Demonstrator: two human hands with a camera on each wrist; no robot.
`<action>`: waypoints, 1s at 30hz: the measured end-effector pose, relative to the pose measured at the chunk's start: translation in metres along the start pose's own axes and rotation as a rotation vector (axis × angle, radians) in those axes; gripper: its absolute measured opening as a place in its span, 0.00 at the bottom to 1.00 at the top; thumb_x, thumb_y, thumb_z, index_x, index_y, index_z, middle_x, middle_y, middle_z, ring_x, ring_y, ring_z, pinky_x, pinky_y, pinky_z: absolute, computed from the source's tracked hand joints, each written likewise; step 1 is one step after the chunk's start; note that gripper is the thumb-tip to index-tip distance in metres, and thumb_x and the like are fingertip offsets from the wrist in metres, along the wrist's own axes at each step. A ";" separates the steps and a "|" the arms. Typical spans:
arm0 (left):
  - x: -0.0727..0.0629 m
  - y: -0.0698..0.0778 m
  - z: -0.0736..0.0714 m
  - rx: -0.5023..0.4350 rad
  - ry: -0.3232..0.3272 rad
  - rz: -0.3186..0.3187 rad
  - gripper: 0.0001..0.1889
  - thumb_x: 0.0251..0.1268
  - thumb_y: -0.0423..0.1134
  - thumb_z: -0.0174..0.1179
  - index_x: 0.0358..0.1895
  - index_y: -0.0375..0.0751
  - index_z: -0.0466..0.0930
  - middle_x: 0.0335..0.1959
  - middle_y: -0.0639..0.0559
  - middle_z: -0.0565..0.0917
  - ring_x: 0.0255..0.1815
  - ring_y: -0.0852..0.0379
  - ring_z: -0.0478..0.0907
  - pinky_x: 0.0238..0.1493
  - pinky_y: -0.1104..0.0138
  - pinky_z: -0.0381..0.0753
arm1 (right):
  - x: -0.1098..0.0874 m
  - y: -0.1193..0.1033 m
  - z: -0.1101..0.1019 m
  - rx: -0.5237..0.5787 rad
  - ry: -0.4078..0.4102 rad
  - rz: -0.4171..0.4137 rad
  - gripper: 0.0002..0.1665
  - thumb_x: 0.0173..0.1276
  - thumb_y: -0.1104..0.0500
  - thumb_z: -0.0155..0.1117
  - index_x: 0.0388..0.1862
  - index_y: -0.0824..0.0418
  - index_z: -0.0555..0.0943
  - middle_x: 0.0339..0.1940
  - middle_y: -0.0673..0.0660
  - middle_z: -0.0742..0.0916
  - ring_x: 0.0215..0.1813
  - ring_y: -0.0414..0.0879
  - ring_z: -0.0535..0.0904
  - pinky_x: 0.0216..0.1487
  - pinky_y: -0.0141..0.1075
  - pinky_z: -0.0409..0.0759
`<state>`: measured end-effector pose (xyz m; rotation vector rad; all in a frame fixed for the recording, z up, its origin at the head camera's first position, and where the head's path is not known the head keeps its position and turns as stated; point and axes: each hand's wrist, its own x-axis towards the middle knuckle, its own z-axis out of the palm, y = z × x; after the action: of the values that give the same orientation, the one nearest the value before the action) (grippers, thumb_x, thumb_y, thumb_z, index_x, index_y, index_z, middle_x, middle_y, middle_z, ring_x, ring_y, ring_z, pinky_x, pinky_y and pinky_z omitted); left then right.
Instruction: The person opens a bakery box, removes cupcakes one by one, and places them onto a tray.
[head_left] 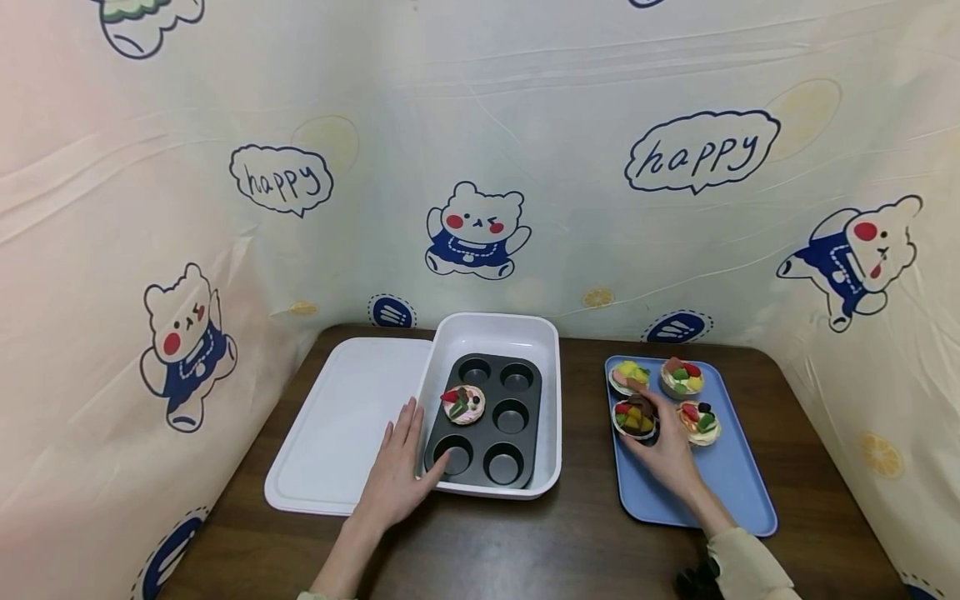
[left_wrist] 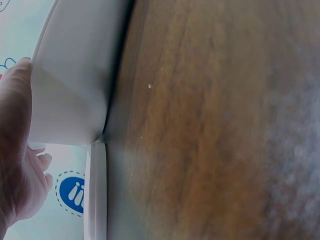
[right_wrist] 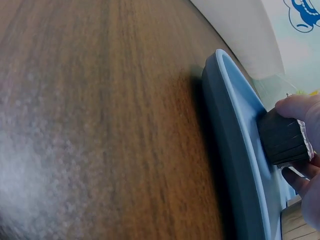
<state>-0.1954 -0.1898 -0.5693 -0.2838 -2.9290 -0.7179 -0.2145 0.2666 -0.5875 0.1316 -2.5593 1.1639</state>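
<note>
My right hand [head_left: 666, 450] grips a cupcake [head_left: 635, 419] with fruit and chocolate-coloured topping, thumb and fingers round its sides. In the right wrist view its dark pleated wrapper [right_wrist: 282, 139] is close over the blue tray [head_left: 660, 496]. Three other topped cupcakes share that tray: one behind it [head_left: 628, 375], one at the back right [head_left: 682, 377], one on the right [head_left: 699, 422]. My left hand [head_left: 397, 475], fingers straight, rests at the near left side of a white basin [head_left: 497, 332]. Inside the basin lies a dark muffin tin [head_left: 483, 439]; a pink-creamed cupcake [head_left: 463, 405] occupies its left middle cup.
A flat white board or lid [head_left: 341, 425] lies left of the basin, beside my left hand. Brown wooden table [head_left: 517, 554] shows between basin and blue tray. Printed cloth [head_left: 570, 192] hangs behind and along both sides.
</note>
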 end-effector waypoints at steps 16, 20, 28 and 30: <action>-0.001 0.000 0.000 0.002 0.008 0.011 0.53 0.74 0.63 0.64 0.89 0.35 0.54 0.94 0.42 0.51 0.94 0.39 0.50 0.92 0.41 0.53 | 0.000 -0.003 -0.002 -0.042 -0.023 -0.072 0.55 0.63 0.69 0.84 0.85 0.65 0.65 0.77 0.67 0.78 0.76 0.64 0.73 0.78 0.21 0.59; -0.001 0.001 0.000 0.003 0.016 0.018 0.52 0.74 0.63 0.65 0.89 0.34 0.54 0.94 0.41 0.51 0.94 0.37 0.52 0.92 0.40 0.53 | 0.001 -0.007 -0.002 -0.076 -0.010 -0.115 0.57 0.62 0.68 0.84 0.86 0.63 0.64 0.78 0.67 0.76 0.76 0.64 0.73 0.85 0.37 0.67; -0.001 0.002 -0.001 0.005 0.027 0.022 0.52 0.73 0.62 0.65 0.89 0.34 0.55 0.93 0.40 0.53 0.93 0.36 0.54 0.92 0.39 0.54 | 0.006 -0.019 -0.006 -0.180 -0.025 -0.137 0.55 0.63 0.63 0.86 0.85 0.64 0.66 0.81 0.72 0.71 0.78 0.71 0.70 0.75 0.76 0.72; -0.001 0.002 0.000 0.006 0.026 0.022 0.52 0.73 0.62 0.65 0.89 0.34 0.55 0.93 0.40 0.52 0.93 0.36 0.54 0.92 0.39 0.54 | 0.008 -0.023 -0.006 -0.212 -0.028 -0.160 0.55 0.62 0.61 0.86 0.84 0.63 0.67 0.81 0.73 0.72 0.78 0.73 0.71 0.73 0.77 0.73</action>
<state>-0.1943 -0.1887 -0.5683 -0.3028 -2.8982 -0.7050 -0.2152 0.2568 -0.5648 0.2975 -2.6218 0.8332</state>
